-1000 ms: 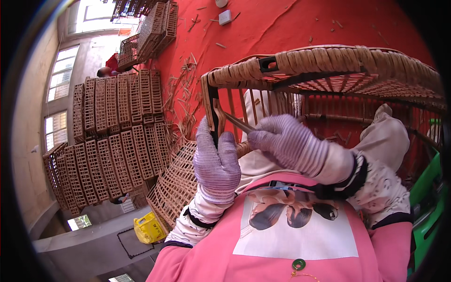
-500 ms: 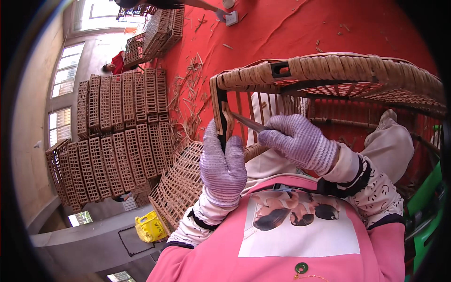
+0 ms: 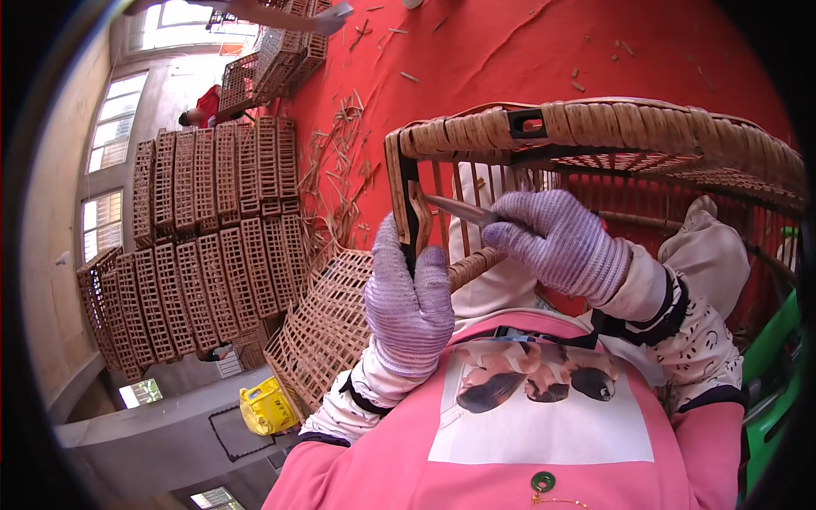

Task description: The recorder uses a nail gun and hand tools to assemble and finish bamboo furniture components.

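Observation:
A wicker frame with a cane-wrapped rim [image 3: 654,127] stands before me, its near left corner between my hands. My left hand [image 3: 408,319], in a striped lilac knitted glove, pinches the frame's dark upright, thumb on one side and fingers on the other. A short strip of cane [image 3: 420,217] runs along that upright, just above the thumb. My right hand [image 3: 565,251], gloved the same way, is closed round a knife [image 3: 459,210]. Its blade points left, the tip close beside the cane strip; whether they touch I cannot tell. The knife's handle is hidden in the glove.
Stacked wicker crates [image 3: 200,246] fill the left side. A woven basket [image 3: 327,314] lies by my left forearm, with a yellow bag [image 3: 268,408] behind it. Cane scraps [image 3: 336,170] litter the red floor covering. A co-worker's gloved hand [image 3: 331,19] shows at the top; green chair [image 3: 769,408] at right.
My right hand and the knife have shifted slightly right and down. The left hand keeps its hold. A co-worker's hand has moved left, and the small white box near it is out of sight.

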Motion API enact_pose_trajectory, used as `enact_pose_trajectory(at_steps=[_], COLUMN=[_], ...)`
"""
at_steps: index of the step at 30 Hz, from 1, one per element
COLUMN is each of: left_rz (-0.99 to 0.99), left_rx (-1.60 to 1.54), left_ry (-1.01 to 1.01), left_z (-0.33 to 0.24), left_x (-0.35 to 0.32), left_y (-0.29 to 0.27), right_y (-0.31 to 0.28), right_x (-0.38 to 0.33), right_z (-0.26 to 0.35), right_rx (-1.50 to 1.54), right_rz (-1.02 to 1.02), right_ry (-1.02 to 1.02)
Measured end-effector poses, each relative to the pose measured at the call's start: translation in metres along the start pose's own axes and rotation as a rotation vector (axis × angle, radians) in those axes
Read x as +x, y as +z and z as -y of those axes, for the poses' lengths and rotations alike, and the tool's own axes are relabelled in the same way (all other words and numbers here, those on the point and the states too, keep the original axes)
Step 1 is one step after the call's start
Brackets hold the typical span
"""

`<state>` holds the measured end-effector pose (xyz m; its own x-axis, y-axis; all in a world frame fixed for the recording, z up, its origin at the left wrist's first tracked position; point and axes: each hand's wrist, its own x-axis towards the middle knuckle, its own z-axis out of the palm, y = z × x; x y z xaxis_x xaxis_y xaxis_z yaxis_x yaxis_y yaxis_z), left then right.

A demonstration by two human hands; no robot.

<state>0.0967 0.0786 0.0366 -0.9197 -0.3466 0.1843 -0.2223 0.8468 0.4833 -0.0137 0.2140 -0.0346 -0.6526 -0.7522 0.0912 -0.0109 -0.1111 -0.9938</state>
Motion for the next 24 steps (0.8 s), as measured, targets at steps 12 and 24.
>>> enact_pose_trajectory(at_steps=[12,24], left_rz=[0.061,0.036], left_rx=[-0.086,-0.084], left_ry=[-0.066,-0.024], left_z=[-0.010,0.000], left_x=[0.001,-0.002], left_y=[-0.001,-0.002], right_y=[0.032,0.016], right_x=[0.056,-0.002], right_z=[-0.036,-0.022], right_rx=[0.467,0.031], right_rz=[-0.101,-0.073], right_ry=[-0.425,0.008])
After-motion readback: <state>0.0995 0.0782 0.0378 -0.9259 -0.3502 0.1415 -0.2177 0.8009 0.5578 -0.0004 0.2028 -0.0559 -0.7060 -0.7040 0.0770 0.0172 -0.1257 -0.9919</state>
